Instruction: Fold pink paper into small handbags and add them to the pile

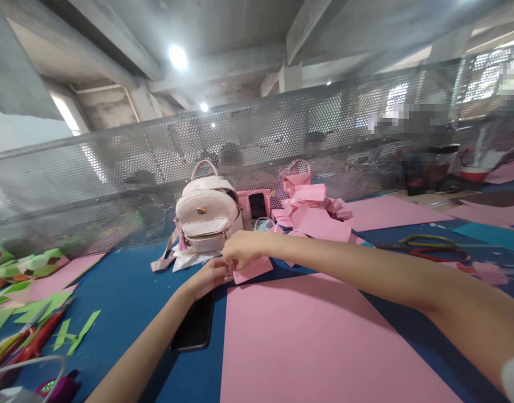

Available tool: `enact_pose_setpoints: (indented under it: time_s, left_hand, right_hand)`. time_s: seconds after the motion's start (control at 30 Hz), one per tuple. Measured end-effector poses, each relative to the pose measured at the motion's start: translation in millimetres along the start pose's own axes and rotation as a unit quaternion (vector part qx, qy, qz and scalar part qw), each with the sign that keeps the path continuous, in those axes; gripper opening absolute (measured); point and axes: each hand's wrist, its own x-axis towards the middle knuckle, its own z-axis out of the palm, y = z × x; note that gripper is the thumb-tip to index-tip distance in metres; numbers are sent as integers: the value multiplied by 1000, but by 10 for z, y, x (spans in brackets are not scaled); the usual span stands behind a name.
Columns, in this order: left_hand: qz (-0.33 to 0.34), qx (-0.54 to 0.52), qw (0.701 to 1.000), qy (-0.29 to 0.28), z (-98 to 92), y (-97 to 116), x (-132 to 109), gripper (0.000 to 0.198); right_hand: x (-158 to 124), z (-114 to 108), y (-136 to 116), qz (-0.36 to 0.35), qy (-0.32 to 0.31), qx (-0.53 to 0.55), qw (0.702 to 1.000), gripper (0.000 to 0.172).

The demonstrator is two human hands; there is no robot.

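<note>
Both my hands meet in front of a pale backpack point(209, 210), at a small piece of pink paper point(253, 271). My right hand point(243, 249) is closed in a pinch at the paper's upper left corner. Touching it from the left, my left hand point(210, 276) has its fingers bent together at the paper's left edge. A black phone point(194, 324) lies partly under my left wrist. Nearer to me spreads a large pink sheet point(316, 341), flat on the blue table point(122, 313).
Folded pink paper pieces point(316, 210) pile up behind my right arm, beside another phone point(257, 206). Red-handled scissors point(34, 338) and green paper strips point(74, 336) lie at left. More scissors point(433, 246) are at right. A perforated metal screen point(164, 151) borders the table's far side.
</note>
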Motion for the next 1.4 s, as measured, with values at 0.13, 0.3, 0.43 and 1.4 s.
enact_pose_setpoints:
  time_s: [0.13, 0.3, 0.43, 1.4]
  left_hand:
    - [-1, -1, 1000, 1, 36, 26, -18, 25]
    - [1, -2, 1000, 4, 60, 39, -26, 26]
    - [1, -2, 1000, 4, 47, 29, -16, 25]
    - [-6, 2, 1000, -19, 72, 32, -26, 38]
  right_hand:
    - [13, 11, -8, 5, 2, -7, 1000, 18]
    - [8, -3, -38, 18, 2, -13, 1000, 19]
    - [-7, -11, -63, 37, 7, -16, 999, 18]
    - [-1056, 498, -140, 185, 264, 82, 943, 13]
